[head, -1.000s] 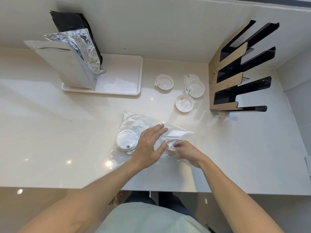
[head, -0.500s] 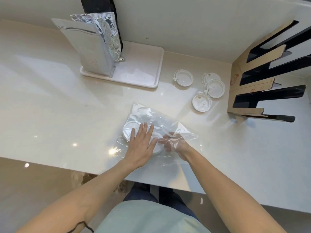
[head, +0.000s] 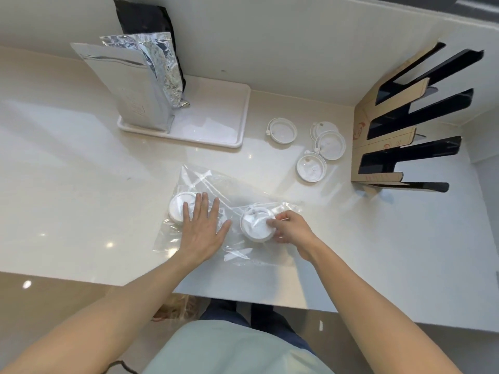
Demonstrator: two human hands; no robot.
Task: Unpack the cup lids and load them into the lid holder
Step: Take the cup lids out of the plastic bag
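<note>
A clear plastic bag (head: 210, 184) lies flat on the counter in front of me. My left hand (head: 204, 229) presses down on it with straight, spread fingers, next to a stack of white lids (head: 179, 206) inside the bag. My right hand (head: 290, 229) grips a second stack of white lids (head: 253, 224) at the bag's right end. Several loose lids (head: 280, 130) (head: 330, 144) (head: 310, 167) lie on the counter further back. The black and cardboard lid holder (head: 386, 147) stands at the right, its slots showing no lids.
A white tray (head: 216, 122) at the back carries a silver foil pouch (head: 129, 87) and a black bag (head: 145, 22). The wall runs behind them. The counter's front edge (head: 243, 300) is just before my body.
My right hand has drawn a stack of lids rightwards, apart from the other stack. My left hand has stayed flat on the bag, fingers now spread. The camera has moved.
</note>
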